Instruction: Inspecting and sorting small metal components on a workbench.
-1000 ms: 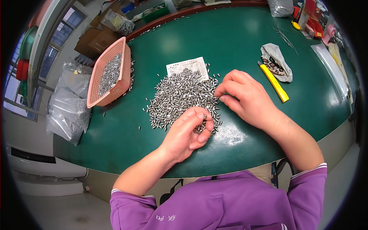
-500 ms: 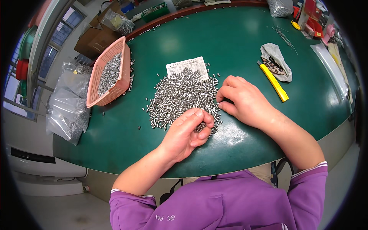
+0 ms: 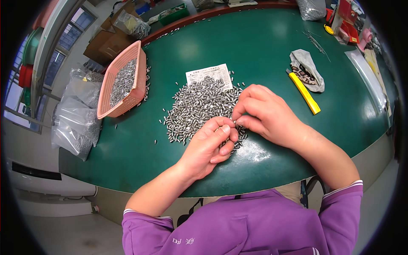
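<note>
A heap of small silvery metal pins (image 3: 191,110) lies on the green tabletop (image 3: 272,55), partly over a printed paper slip (image 3: 208,74). At the heap's near right edge my left hand (image 3: 208,144) is closed, thumb pressed to the curled fingers. My right hand (image 3: 267,114) meets it from the right, its thumb and forefinger pinched at the left fingertips. A tiny bit of metal seems to show between the two hands, but its kind is too small to tell. The fingers hide whatever else they hold.
On the left a pink plastic basket (image 3: 141,80) holds more metal pieces, beside clear bags (image 3: 74,123) of them. To the right lie a yellow utility knife (image 3: 304,91) and a grey cloth pouch (image 3: 312,63). Thin wires (image 3: 315,42) rest farther back.
My right hand has moved left from the heap's right edge to the left fingertips, its thumb and forefinger now closed together. The left hand's forefinger has shifted against the thumb.
</note>
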`<state>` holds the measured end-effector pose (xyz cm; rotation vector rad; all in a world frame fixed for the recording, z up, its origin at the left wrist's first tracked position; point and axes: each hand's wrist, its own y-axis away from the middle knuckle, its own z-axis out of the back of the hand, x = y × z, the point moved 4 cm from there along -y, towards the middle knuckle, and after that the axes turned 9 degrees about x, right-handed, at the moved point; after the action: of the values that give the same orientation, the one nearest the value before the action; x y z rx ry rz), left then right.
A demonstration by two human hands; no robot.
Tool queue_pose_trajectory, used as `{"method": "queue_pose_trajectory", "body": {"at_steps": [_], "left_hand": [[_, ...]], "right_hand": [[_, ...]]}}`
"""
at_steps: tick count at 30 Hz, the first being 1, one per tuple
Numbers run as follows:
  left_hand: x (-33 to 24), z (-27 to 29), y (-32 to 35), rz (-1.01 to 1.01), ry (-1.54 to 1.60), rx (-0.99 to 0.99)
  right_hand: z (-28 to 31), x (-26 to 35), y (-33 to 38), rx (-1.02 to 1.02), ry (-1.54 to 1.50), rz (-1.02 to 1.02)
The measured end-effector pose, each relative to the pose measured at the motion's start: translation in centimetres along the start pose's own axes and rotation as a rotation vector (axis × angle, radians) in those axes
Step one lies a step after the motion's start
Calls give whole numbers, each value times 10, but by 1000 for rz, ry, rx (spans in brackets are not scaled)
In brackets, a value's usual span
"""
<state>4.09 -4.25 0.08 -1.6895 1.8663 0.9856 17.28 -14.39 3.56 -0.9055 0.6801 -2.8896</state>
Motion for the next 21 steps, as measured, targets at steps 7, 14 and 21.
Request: {"method": "queue_pose_trajectory", "body": {"at_steps": [7, 14, 21], "left_hand": [[2, 0, 0, -2, -35, 11], [0, 1, 2, 17, 13, 12], [-2, -2, 2, -2, -1, -1]], "right_hand": [[4, 6, 0, -82, -26, 21], [1, -26, 8, -4, 135, -214], [-6, -27, 5, 83, 167, -235]]}}
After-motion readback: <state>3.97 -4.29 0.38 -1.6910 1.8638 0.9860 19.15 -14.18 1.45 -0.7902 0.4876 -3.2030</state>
